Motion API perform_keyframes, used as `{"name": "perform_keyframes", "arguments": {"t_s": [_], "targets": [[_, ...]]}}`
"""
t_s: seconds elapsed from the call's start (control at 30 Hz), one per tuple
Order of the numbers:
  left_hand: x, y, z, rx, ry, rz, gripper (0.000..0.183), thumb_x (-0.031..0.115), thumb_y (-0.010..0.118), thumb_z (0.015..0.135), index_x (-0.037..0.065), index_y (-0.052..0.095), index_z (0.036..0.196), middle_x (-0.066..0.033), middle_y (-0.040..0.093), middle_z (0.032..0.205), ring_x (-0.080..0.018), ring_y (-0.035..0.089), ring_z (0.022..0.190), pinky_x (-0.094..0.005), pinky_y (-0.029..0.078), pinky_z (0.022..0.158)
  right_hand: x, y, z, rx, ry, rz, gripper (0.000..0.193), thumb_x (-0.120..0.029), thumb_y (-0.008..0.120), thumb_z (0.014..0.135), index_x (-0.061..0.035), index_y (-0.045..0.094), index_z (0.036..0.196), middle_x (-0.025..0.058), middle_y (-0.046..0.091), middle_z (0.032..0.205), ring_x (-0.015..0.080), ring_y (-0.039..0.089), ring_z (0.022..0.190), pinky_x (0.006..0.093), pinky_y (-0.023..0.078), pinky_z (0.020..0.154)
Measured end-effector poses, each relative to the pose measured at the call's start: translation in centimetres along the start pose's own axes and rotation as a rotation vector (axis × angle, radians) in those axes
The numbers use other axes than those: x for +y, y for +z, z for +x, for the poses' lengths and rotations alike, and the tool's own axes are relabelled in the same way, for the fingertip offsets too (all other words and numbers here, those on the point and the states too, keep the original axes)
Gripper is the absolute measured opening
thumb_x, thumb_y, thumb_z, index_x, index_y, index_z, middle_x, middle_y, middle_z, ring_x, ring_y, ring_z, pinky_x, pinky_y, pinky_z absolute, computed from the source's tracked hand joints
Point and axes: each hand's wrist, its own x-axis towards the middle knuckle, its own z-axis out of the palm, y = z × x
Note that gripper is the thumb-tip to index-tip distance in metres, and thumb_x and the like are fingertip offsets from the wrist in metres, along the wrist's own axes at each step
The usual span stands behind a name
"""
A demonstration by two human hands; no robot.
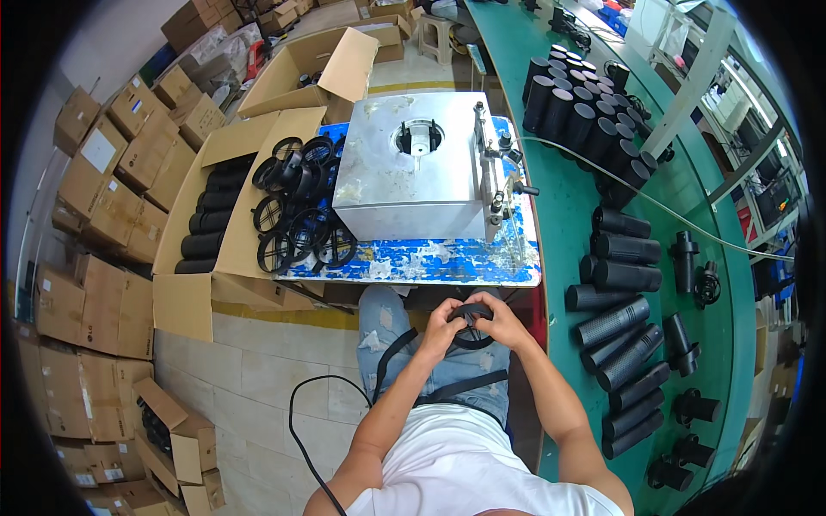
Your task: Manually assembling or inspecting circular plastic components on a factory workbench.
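Above my lap, just in front of the worn blue table, both hands grip a black ring-shaped part (471,338) with spokes inside. My left hand (442,327) is closed on its left side, and my right hand (502,323) on its right side; the thumbs come in over the middle. Beyond them stands a metal box fixture (370,185) with a round opening in its top and fittings along its right side. Left of the box, similar black spoked rings (275,251) lie in a pile.
An open carton (182,297) of black cylinders stands left of the table. On the green bench (551,413) at right, black cylinders (628,275) lie in a row and others stand upright farther back. A thin hose (671,222) crosses the bench. Stacked cartons (95,310) line the left wall.
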Motion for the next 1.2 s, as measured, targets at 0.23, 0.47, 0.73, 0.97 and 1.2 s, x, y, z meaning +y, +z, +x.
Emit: {"name": "perform_keyframes", "arguments": {"t_s": [0.23, 0.47, 0.73, 0.97, 1.2], "targets": [[-0.2, 0.1, 0.0, -0.001, 0.014, -0.036, 0.025, -0.002, 0.057, 0.079, 0.002, 0.054, 0.104, -0.0027, 0.058, 0.094, -0.0088, 0.055, 0.086, -0.0228, 0.044, 0.077, -0.3, -0.2, 0.0, 0.027, 0.081, 0.015, 0.038, 0.004, 0.056, 0.069, -0.0003, 0.057, 0.107, 0.0034, 0.058, 0.098, 0.0107, 0.055, 0.091, 0.0235, 0.044, 0.081], [0.2, 0.3, -0.1, 0.002, 0.02, -0.034, 0.027, -0.002, 0.057, 0.08, 0.002, 0.054, 0.106, -0.0028, 0.059, 0.095, -0.0097, 0.055, 0.086, -0.0234, 0.044, 0.077, -0.4, -0.3, -0.1, 0.024, 0.027, 0.083, 0.041, 0.001, 0.06, 0.069, -0.0006, 0.056, 0.109, 0.0037, 0.058, 0.1, 0.0116, 0.055, 0.094, 0.0252, 0.043, 0.086], [0.6, 0.2, -0.4, -0.018, 0.01, -0.03, 0.026, -0.001, 0.057, 0.08, 0.001, 0.054, 0.106, -0.0038, 0.06, 0.096, -0.0103, 0.056, 0.087, -0.0244, 0.045, 0.078, -1.0, -0.4, -0.2, -0.063, 0.01, -0.009, 0.046, -0.002, 0.065, 0.069, -0.0017, 0.055, 0.113, 0.0049, 0.059, 0.102, 0.0125, 0.055, 0.094, 0.0259, 0.045, 0.086], [0.8, 0.6, -0.4, -0.015, 0.009, 0.017, 0.024, -0.001, 0.057, 0.079, 0.001, 0.056, 0.103, -0.0019, 0.058, 0.092, -0.0085, 0.054, 0.085, -0.0228, 0.043, 0.076, 0.0, -0.3, -0.1, -0.019, 0.035, 0.012, 0.043, 0.0, 0.06, 0.069, -0.001, 0.055, 0.112, 0.0052, 0.059, 0.101, 0.0121, 0.055, 0.094, 0.0249, 0.045, 0.085], [-0.1, 0.0, -0.2, -0.019, 0.041, 0.041, 0.025, -0.003, 0.056, 0.077, 0.001, 0.056, 0.102, -0.0014, 0.058, 0.092, -0.0076, 0.053, 0.084, -0.0222, 0.043, 0.074, 0.2, -0.4, 0.0, -0.016, -0.012, 0.027, 0.042, 0.0, 0.059, 0.07, -0.001, 0.056, 0.111, 0.0052, 0.059, 0.101, 0.0128, 0.056, 0.095, 0.0256, 0.045, 0.085]]}}
